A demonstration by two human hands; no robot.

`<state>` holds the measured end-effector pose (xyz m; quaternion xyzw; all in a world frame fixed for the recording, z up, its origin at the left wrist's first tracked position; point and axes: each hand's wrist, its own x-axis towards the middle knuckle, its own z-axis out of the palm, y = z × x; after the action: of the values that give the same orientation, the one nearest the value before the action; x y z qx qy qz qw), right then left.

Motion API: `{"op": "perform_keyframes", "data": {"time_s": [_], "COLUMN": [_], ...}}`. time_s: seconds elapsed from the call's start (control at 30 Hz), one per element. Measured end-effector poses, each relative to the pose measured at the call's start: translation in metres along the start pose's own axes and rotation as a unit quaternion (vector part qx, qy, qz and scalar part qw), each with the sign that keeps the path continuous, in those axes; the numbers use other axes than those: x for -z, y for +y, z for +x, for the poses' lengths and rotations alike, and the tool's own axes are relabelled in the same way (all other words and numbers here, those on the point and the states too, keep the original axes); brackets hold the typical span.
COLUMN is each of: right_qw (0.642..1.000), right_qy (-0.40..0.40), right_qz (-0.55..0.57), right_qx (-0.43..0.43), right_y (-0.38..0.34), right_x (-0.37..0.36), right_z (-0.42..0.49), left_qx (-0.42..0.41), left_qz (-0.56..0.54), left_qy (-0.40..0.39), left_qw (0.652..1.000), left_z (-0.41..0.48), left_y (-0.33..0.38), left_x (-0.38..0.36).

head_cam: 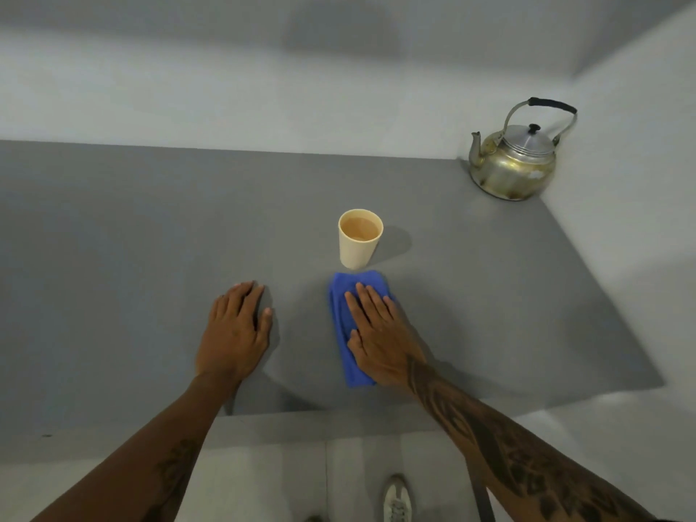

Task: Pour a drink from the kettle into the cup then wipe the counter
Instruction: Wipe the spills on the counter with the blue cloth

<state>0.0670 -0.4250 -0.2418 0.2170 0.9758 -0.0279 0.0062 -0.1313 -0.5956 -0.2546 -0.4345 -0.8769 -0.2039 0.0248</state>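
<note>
I judge pouring done: the cup (360, 238) just beyond my right hand (380, 333) is full. That hand presses flat on the cloth (344, 318); the counter (132, 239) remains.

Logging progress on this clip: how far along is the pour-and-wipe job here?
Pouring looks done: the cup holds a tan drink and the kettle stands in the far right corner. Wiping is in hand: the right hand presses flat on the blue cloth, the left hand rests on the counter. How much remains unwiped is unclear.

The grey counter (150, 258) bears a kettle (514, 163) (far corner), a filled cup (357, 243) and a blue cloth (344, 322).
</note>
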Motion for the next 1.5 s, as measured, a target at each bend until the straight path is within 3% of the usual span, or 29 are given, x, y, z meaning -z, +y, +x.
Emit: {"op": "perform_keyframes", "data": {"time_s": [0.17,0.3,0.37,0.5,0.57,0.7,0.87,1.03,1.2,1.33,1.5], "right_qw": [0.991,1.0,1.0,0.987,0.991,0.999,0.988,0.999,0.992,0.986,0.997], "right_qy": [0.003,-0.017,-0.022,-0.02,-0.006,-0.022,-0.028,-0.025,-0.022,-0.018,-0.009], "right_qz": [-0.025,-0.002,-0.013,-0.041,-0.025,-0.015,-0.028,-0.023,-0.023,-0.034,-0.019], "right_qx": [-0.132,-0.018,-0.011,-0.152,-0.133,-0.018,-0.147,-0.025,-0.121,-0.163,-0.07], "right_y": [0.009,0.003,0.029,0.042,0.025,0.034,0.052,0.059,0.099,0.084,0.038], "right_x": [0.008,0.003,0.005,0.011,0.012,0.006,0.015,0.009,0.011,0.011,0.002], "right_z": [0.011,-0.018,-0.03,0.007,0.013,-0.02,0.018,-0.013,0.033,0.034,-0.009], "left_qx": [-0.002,0.003,0.003,0.007,0.004,0.004,0.002,-0.003,0.002,0.005,0.007], "left_qz": [0.005,0.005,0.01,0.018,0.022,0.015,0.018,0.014,0.013,0.013,0.001], "left_qy": [0.0,-0.004,-0.003,-0.005,-0.009,-0.008,-0.005,-0.001,-0.003,-0.008,-0.013], "left_qw": [1.0,1.0,1.0,1.0,1.0,1.0,1.0,1.0,1.0,1.0,1.0], "left_z": [0.0,-0.001,0.0,0.0,0.0,-0.001,0.0,-0.001,0.0,-0.001,0.001], "left_y": [0.004,0.002,0.002,0.006,0.007,0.005,0.005,0.004,0.004,0.004,0.004], "left_x": [0.0,0.0,0.001,0.0,-0.001,0.0,-0.001,-0.002,-0.002,-0.001,0.002]}}
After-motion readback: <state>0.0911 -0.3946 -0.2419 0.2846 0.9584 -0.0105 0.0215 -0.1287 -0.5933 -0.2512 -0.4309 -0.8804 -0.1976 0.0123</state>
